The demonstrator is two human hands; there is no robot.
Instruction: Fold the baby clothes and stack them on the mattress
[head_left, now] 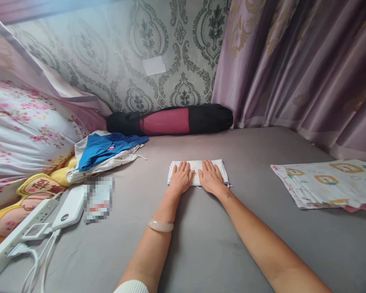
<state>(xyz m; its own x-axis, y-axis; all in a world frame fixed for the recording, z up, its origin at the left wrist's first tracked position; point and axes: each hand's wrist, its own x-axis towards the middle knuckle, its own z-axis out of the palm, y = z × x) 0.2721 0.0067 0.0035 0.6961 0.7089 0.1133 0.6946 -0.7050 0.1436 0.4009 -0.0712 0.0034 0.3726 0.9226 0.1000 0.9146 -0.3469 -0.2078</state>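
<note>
A white folded cloth point(196, 166) lies flat on the grey bed sheet, its long side running left to right. My left hand point(182, 178) rests palm down on its left half, fingers stretched away from me. On the right half, my right hand point(211, 177) presses flat in the same way, fingers slightly spread. Both thumbs point inward, with a narrow strip of cloth showing between them. Thin dark and white strands, perhaps cords, stick out at the near edge. My palms cover much of the cloth.
At right lies a folded patterned cloth point(326, 183). Blue clothing point(110, 148) is piled at left, above a power strip point(18, 240), a white power bank point(69, 209) with cables and a blurred packet point(99, 199). A black and red long bag point(167, 121) lies along the wall.
</note>
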